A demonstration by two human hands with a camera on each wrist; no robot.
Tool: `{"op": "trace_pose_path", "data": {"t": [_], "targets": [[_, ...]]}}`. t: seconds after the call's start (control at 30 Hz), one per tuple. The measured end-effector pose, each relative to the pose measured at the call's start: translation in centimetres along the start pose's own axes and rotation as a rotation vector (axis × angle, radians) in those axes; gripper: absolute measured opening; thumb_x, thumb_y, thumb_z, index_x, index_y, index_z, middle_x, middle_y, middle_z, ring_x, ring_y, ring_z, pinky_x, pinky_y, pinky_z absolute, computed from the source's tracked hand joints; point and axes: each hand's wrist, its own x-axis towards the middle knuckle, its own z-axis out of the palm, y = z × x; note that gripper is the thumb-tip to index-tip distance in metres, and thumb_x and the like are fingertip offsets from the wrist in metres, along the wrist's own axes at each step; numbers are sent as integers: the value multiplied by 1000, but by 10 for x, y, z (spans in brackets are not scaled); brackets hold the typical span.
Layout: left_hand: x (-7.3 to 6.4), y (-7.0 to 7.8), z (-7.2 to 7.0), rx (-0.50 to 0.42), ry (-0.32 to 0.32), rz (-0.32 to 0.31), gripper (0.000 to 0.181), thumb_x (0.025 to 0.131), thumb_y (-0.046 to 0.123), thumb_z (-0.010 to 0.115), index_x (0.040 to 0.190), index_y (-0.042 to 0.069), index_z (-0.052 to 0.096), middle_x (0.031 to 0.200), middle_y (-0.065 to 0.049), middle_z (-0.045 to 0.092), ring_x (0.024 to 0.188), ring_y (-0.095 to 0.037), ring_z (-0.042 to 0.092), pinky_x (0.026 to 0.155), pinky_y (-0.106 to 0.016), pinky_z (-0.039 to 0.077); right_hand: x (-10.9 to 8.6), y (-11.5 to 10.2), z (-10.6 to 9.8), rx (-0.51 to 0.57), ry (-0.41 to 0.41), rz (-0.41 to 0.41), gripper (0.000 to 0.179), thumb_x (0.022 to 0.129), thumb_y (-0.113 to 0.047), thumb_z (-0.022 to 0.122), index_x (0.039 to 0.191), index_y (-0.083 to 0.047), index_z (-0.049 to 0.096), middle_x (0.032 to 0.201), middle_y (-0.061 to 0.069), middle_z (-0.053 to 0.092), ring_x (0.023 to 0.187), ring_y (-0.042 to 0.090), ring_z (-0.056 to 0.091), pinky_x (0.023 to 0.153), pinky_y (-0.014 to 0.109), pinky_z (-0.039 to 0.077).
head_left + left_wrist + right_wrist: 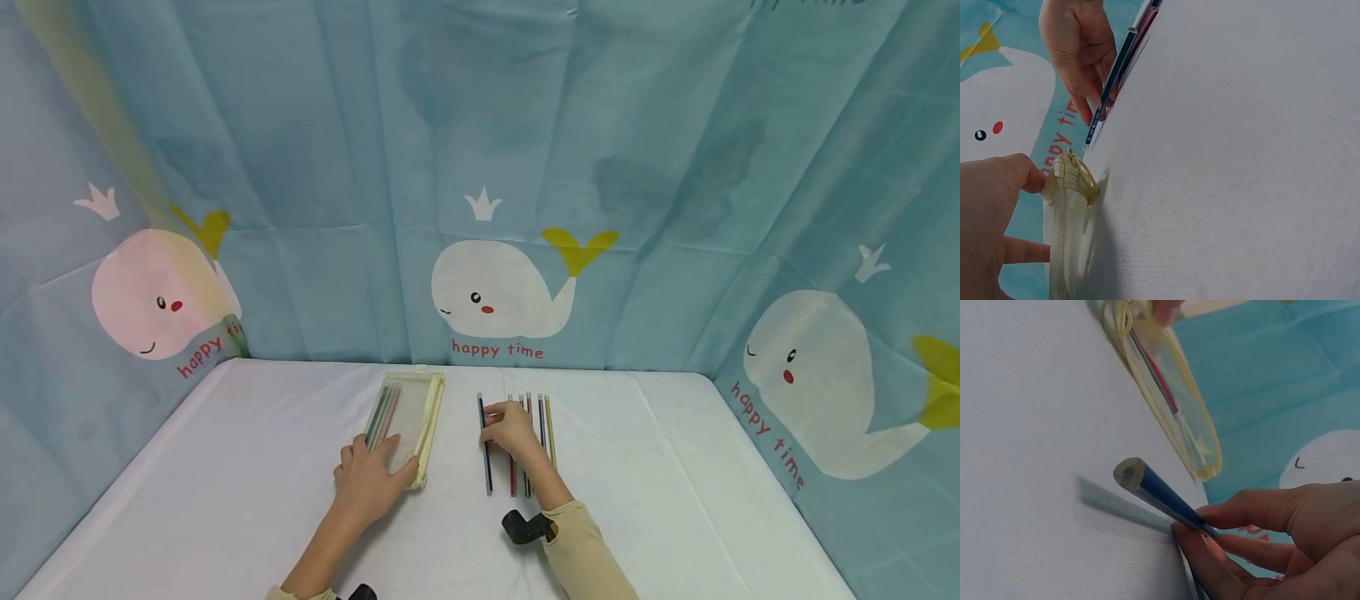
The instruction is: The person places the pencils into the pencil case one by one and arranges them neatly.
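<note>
Pencil pinched between thumb and fingers, the right hand slants leftward across the other pencils, while the left hand rests with fingers spread over the near end of a pouch. A strip of table parts pouch from pencil, more runs wide to the right, and the far edge comes just beyond the pouch's far end.
</note>
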Motion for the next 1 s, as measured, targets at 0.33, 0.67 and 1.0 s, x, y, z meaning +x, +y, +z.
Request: {"op": "trace_pose_path", "data": {"t": [0.33, 0.67, 1.0], "targets": [[1, -1, 1, 1, 5, 4, 63, 100, 49, 62, 142, 1, 65, 143, -46, 42, 130, -64, 41, 93, -77, 40, -1, -1, -4, 39, -2, -11, 46, 85, 11, 74, 130, 11, 67, 100, 16, 68, 80, 20, 65, 71, 31, 61], [1, -1, 1, 0, -6, -1, 64, 100, 49, 62, 142, 1, 64, 143, -46, 42, 131, -64, 40, 94, -77, 40, 0, -2, -7, 144, -12, 5, 50, 84, 15, 71, 134, 12, 65, 111, 25, 69, 85, 21, 68, 77, 37, 63], [1, -1, 1, -2, 3, 9, 63, 99, 48, 63, 142, 1, 64, 143, -46, 42, 131, -65, 40, 93, -78, 40, 0, -4, -9, 196, -38, 27, 49, 89, 13, 70, 138, 10, 63, 112, 22, 67, 82, 19, 69, 78, 39, 63]]}}
